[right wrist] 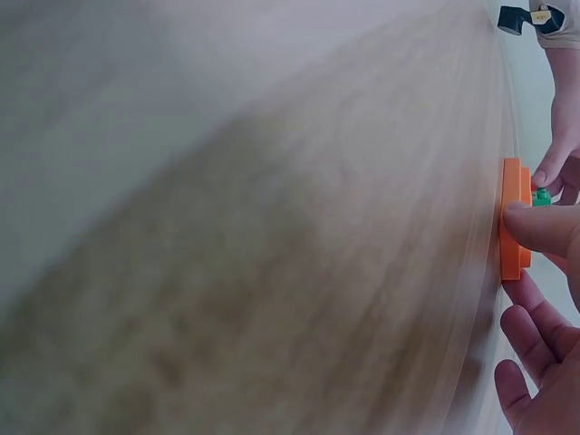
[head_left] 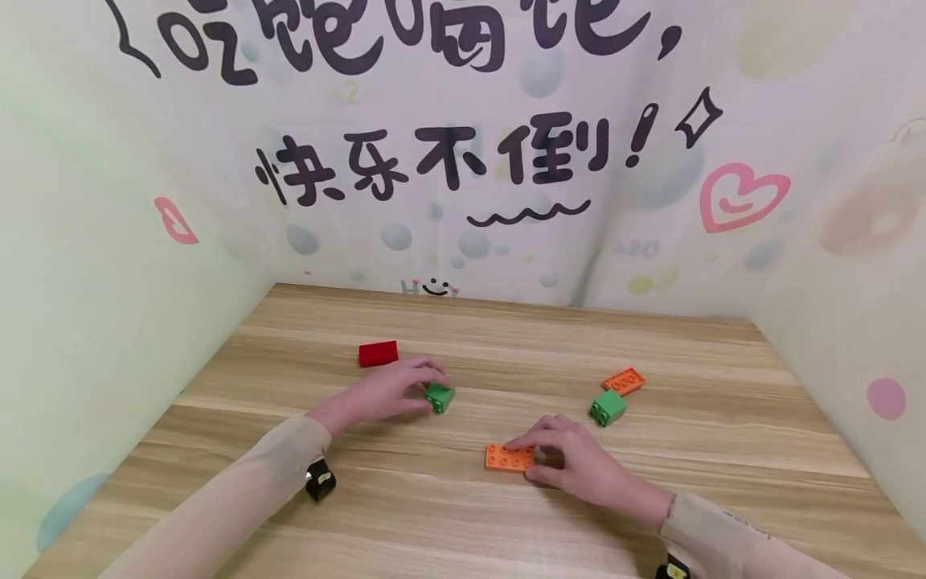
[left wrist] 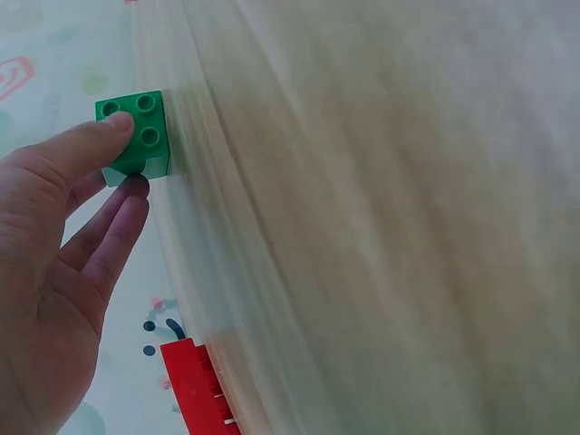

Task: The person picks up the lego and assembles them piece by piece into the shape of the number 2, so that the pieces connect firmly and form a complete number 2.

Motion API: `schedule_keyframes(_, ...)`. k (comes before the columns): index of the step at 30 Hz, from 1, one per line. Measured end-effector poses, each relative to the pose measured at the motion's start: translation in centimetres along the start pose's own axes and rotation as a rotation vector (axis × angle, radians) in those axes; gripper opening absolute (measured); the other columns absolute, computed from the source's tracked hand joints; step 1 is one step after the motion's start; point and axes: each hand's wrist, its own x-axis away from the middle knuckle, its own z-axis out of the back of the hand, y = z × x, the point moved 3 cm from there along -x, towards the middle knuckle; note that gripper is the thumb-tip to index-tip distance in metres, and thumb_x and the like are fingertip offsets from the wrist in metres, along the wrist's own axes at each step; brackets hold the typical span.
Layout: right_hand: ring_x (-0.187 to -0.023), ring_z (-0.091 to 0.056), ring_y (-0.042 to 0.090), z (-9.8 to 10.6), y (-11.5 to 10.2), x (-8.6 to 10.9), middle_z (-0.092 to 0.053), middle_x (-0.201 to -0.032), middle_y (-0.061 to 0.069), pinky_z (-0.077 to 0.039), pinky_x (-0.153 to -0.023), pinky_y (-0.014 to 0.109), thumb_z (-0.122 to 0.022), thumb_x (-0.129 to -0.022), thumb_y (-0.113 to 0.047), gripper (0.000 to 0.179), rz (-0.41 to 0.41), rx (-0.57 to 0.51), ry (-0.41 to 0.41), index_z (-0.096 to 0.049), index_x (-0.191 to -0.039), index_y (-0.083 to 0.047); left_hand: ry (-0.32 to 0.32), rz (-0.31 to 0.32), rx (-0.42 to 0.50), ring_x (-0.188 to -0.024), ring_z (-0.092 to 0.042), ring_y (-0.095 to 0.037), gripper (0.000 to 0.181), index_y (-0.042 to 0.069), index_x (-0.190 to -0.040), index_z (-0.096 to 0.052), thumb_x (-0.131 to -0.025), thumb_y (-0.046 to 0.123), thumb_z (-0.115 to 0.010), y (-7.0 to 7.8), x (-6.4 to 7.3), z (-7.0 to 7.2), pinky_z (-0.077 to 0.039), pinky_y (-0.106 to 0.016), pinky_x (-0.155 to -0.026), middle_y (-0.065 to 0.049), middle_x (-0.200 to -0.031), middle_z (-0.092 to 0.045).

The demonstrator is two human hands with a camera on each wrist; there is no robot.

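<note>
In the head view my left hand [head_left: 394,390] pinches a green building block [head_left: 439,397] at the left middle of the table. The left wrist view shows the thumb on the studded face of that green block [left wrist: 149,136] and fingertips against another side. My right hand [head_left: 579,462] holds the right end of a flat orange building block [head_left: 499,457], studs up, nearer the front. In the right wrist view the thumb lies on the orange block [right wrist: 512,181], with a finger at its lower end.
A red block [head_left: 379,354] lies behind my left hand. Right of centre, a second green block [head_left: 608,408] lies on its side in front of an orange block [head_left: 626,380] whose hollow underside shows. The wooden table [head_left: 347,523] meets a printed curtain [head_left: 405,257] at the back.
</note>
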Motion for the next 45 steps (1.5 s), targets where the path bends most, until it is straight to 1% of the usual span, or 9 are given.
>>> schedule_keyframes(6,-0.099,-0.058,0.01,0.0,0.5,0.0,-0.066,-0.11,-0.012,-0.047,-0.08,0.025,-0.077,-0.086,-0.021,0.041,-0.023,-0.017,-0.02,-0.068,-0.123,-0.034,-0.014,-0.004,0.035,-0.106,-0.063,-0.015,0.034,0.014,-0.123,-0.066,-0.089,0.012,-0.073,-0.3,-0.4,0.0,-0.056,-0.024,-0.092,-0.002,-0.127,-0.059)
schedule_keyframes(15,-0.095,-0.053,0.009,0.3,1.2,-0.3,-0.065,-0.113,-0.01,-0.044,-0.081,0.024,-0.075,-0.087,-0.021,0.039,-0.05,-0.068,-0.04,-0.067,-0.124,-0.032,-0.052,0.052,0.063,-0.108,-0.062,-0.012,0.035,0.017,-0.127,-0.065,-0.092,0.018,-0.07,-0.5,-0.9,0.3,-0.055,-0.02,-0.089,0.001,-0.128,-0.061)
schedule_keyframes(20,-0.095,-0.052,0.01,0.3,1.5,-0.4,-0.064,-0.113,-0.008,-0.043,-0.08,0.023,-0.075,-0.088,-0.022,0.039,-0.06,-0.133,-0.056,-0.067,-0.125,-0.03,-0.056,0.066,0.094,-0.109,-0.062,-0.012,0.035,0.017,-0.128,-0.064,-0.094,0.018,-0.068,-0.5,-1.1,0.5,-0.055,-0.024,-0.092,0.001,-0.128,-0.062)
schedule_keyframes(26,-0.096,-0.052,0.01,0.2,1.7,-0.3,-0.062,-0.115,-0.007,-0.045,-0.082,0.022,-0.076,-0.087,-0.027,0.042,-0.08,-0.176,-0.062,-0.064,-0.128,-0.027,-0.043,0.088,0.076,-0.109,-0.06,-0.011,0.033,0.019,-0.128,-0.064,-0.095,0.019,-0.067,-0.7,-1.4,0.6,-0.054,-0.029,-0.094,0.002,-0.127,-0.063)
schedule_keyframes(31,-0.101,-0.056,0.011,0.2,1.6,-0.1,-0.064,-0.118,-0.005,-0.047,-0.086,0.023,-0.076,-0.086,-0.03,0.04,-0.091,-0.18,-0.031,-0.065,-0.124,-0.024,-0.031,0.098,0.084,-0.106,-0.062,-0.012,0.031,0.017,-0.126,-0.066,-0.095,0.019,-0.066,-0.8,-1.7,0.6,-0.055,-0.032,-0.094,0.001,-0.124,-0.065)
schedule_keyframes(37,-0.098,-0.055,0.009,0.2,1.6,0.0,-0.065,-0.115,-0.002,-0.048,-0.083,0.021,-0.077,-0.086,-0.028,0.036,-0.097,-0.186,0.002,-0.066,-0.119,-0.021,-0.031,0.114,0.089,-0.105,-0.063,-0.012,0.03,0.016,-0.126,-0.066,-0.096,0.019,-0.065,-0.9,-2.2,0.7,-0.055,-0.033,-0.094,0.001,-0.121,-0.067)
schedule_keyframes(40,-0.098,-0.055,0.008,0.1,1.8,-0.1,-0.065,-0.115,-0.004,-0.048,-0.083,0.02,-0.078,-0.085,-0.027,0.035,-0.106,-0.191,0.01,-0.066,-0.119,-0.023,-0.025,0.113,0.072,-0.105,-0.063,-0.012,0.03,0.015,-0.127,-0.066,-0.097,0.02,-0.063,-0.9,-2.4,0.8,-0.054,-0.033,-0.095,0.001,-0.121,-0.068)
schedule_keyframes(43,-0.098,-0.056,0.008,0.0,1.9,-0.1,-0.064,-0.115,-0.006,-0.048,-0.084,0.021,-0.078,-0.085,-0.026,0.036,-0.111,-0.184,0.01,-0.066,-0.118,-0.024,-0.029,0.121,0.078,-0.105,-0.062,-0.012,0.033,0.015,-0.129,-0.065,-0.098,0.024,-0.062,-1.1,-2.5,0.8,-0.054,-0.033,-0.094,0.001,-0.12,-0.067)
schedule_keyframes(45,-0.098,-0.055,0.007,0.0,2.0,-0.1,-0.064,-0.116,-0.007,-0.048,-0.084,0.021,-0.078,-0.084,-0.025,0.036,-0.119,-0.18,0.009,-0.066,-0.118,-0.025,-0.042,0.136,0.095,-0.103,-0.062,-0.011,0.038,0.015,-0.132,-0.063,-0.096,0.027,-0.065,-1.2,-2.6,0.7,-0.055,-0.032,-0.093,0.002,-0.119,-0.067)
